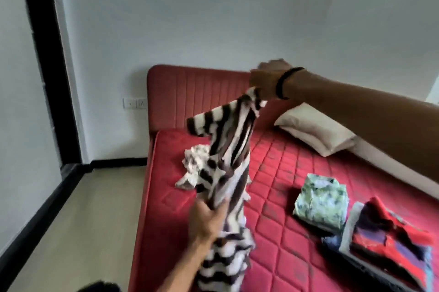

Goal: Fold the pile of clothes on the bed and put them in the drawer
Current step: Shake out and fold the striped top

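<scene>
Step in hand: a brown-and-white striped shirt (pixel 228 168) is being held up over the bed, stretched between two hands, apparently to be shaken out before folding.
Left grip: the left hand (pixel 209 218), low and near the mattress's left edge, is being kept curled around the bunched lower part of the striped shirt.
How to do it well: the cloth is twisted into a rope between the hands, so it is best untwisted and caught by the shoulders or hem corners before being laid flat on the bare red mattress (pixel 280 196).
Unfolded pile: a crumpled white patterned garment (pixel 193 168) is lying on the mattress behind the striped shirt, not yet folded.
Shirt's look: broad dark brown and white bands are showing; one short sleeve is sticking out to the left near the top, and the cloth looks soft and limp.
Right grip: the right hand (pixel 266 80), raised before the red headboard (pixel 190 94), is pinching the shirt's top end.
Folded stacks: a folded green printed shirt (pixel 320 201) and a folded red, purple and grey garment (pixel 389 239) are lying at the right.
Drawer: none is being shown.
</scene>
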The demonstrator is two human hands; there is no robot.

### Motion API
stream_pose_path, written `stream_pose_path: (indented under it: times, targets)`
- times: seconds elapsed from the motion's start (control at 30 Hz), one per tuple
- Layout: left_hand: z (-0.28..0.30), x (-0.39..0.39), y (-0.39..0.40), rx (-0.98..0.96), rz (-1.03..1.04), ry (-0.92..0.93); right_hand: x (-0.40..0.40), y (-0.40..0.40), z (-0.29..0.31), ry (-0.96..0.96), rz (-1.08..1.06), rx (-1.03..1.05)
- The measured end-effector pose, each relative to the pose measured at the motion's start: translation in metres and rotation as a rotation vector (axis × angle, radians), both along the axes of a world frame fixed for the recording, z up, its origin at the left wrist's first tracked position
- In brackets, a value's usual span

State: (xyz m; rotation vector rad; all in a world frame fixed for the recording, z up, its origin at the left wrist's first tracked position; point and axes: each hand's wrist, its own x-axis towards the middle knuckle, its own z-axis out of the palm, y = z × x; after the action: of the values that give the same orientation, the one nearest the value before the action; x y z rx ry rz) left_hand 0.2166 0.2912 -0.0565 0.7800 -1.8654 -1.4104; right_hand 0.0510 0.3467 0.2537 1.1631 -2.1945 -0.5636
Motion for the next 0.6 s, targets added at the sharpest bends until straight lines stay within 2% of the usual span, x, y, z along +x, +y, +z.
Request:
stream_pose_path:
  times: [0.07, 0.1, 0.2, 0.27, 0.37, 0.47, 0.6]
  targets:
    - [0.065, 0.02, -0.051, -0.273, -0.005, 0.098, -0.023, 0.056, 0.033, -0.048, -0.147, -0.151]
    - [0.101, 0.028, -0.074, -0.429, -0.008, 0.111, -0.034, 0.079, 0.041, -0.131, -0.187, -0.224]
    - [0.215, 0.036, -0.123, -0.877, -0.006, 0.026, -0.051, 0.132, 0.051, -0.366, -0.183, -0.351]
    - [0.28, 0.032, -0.136, -1.11, 0.088, -0.094, -0.059, 0.164, 0.061, -0.501, -0.118, -0.424]
    - [0.352, 0.03, -0.141, -1.236, 0.221, -0.271, -0.065, 0.196, 0.063, -0.592, 0.025, -0.699]
    - [0.385, 0.031, -0.139, -1.24, 0.3, -0.296, -0.069, 0.209, 0.044, -0.712, 0.057, -0.93]
    - [0.401, 0.026, -0.131, -1.262, 0.44, -0.194, -0.053, 0.224, 0.042, -0.555, 0.212, -1.211]
